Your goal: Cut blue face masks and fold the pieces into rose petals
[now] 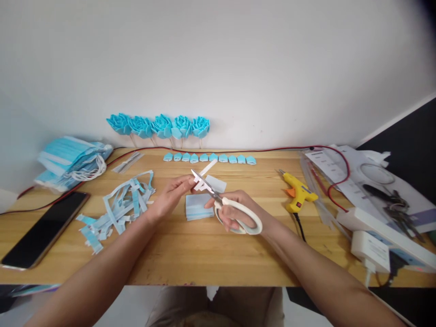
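A plain white wall [238, 68] rises beyond the scissors [217, 195], filling the upper view. Under them spreads a wooden tabletop [190, 268], its pale grain running sideways, its near edge marked with small dark spots. A dark panel [405, 141] borders the wall far to their right, and the person's lap in light trousers [252, 304] shows below the table edge, nearer than the scissors.

Printed sheets [361, 186] lie well to the right of the scissors, with a white power strip [354, 219] nearer than the sheets. Well to their left are a stack of blue face masks [64, 156] and a dark-screened smartphone [46, 231]. Beyond them and to the left, five blue fabric flowers [161, 126] on thin stems stand along the wall. A tangle of blue and white offcuts [135, 203] lies left of the scissors, a yellow glue gun [301, 191] to their right.

The right hand [236, 206] grips the scissors by their cream handles; the left hand [180, 186] pinches a narrow white strip [208, 168] at the blades. Beneath the scissors sit pale blue rectangles [199, 211]; beyond, a row of ten folded blue petals [203, 157].
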Available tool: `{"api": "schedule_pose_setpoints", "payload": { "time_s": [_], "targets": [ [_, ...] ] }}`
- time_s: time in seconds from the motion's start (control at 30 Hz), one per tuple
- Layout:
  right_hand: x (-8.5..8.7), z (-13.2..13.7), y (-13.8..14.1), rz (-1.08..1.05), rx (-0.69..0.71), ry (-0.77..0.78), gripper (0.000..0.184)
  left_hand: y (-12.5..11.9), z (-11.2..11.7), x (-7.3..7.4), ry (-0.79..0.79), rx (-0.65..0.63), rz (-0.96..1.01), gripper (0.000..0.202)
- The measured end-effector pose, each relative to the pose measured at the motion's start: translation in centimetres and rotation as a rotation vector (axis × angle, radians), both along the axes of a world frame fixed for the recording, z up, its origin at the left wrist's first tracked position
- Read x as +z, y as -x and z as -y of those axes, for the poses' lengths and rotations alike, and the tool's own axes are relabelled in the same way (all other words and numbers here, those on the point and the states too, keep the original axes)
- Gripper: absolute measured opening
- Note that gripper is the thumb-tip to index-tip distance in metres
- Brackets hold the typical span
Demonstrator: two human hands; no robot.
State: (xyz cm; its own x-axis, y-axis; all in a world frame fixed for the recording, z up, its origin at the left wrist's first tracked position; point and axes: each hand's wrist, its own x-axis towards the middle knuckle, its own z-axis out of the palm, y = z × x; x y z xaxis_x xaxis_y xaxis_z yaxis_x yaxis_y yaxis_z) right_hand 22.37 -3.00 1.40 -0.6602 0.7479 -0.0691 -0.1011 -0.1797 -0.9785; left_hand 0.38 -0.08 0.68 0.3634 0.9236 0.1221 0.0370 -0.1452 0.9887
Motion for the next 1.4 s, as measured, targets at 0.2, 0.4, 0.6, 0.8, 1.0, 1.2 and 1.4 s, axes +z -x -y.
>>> {"api": "schedule_pose_setpoints", "payload": {
  "time_s": [0.2,0.4,0.6,0.8,1.0,1.2,1.4],
  "targets": [
    [-0.5,0.5,0.7,0.232,0.086,-0.213,0.050,0.1,-0.3,-0.4,-0.054,0.059,-0.070,0.036],
    [0.0,0.9,1.0,0.233,0.220,-0.179,0.052,0.0,-0.8,-1.0,-0.041,0.160,-0.010,0.036],
    [-0.2,-0.4,-0.2,0.006,0.175,-0.078,0.065,-0.2,-0.6,-0.5,0.110,0.172,0.146,0.036],
    [-1.2,-0.9,-0.5,-0.118,0.229,-0.175,0.064,0.0,-0.9,-1.1,0.128,0.077,0.256,0.046],
    [-1.4,-0.9,-0.6,-0.140,0.256,-0.143,0.060,-0.1,-0.8,-1.0,0.152,-0.002,0.294,0.049],
    [-1.3,-0.9,-0.6,-0.142,0.253,-0.122,0.062,-0.1,-0.8,-1.0,0.148,-0.045,0.282,0.050],
    [-1.2,-0.8,-0.6,-0.175,0.268,-0.091,0.061,-0.1,-0.8,-1.3,0.152,-0.059,0.248,0.049]
  ]
}}
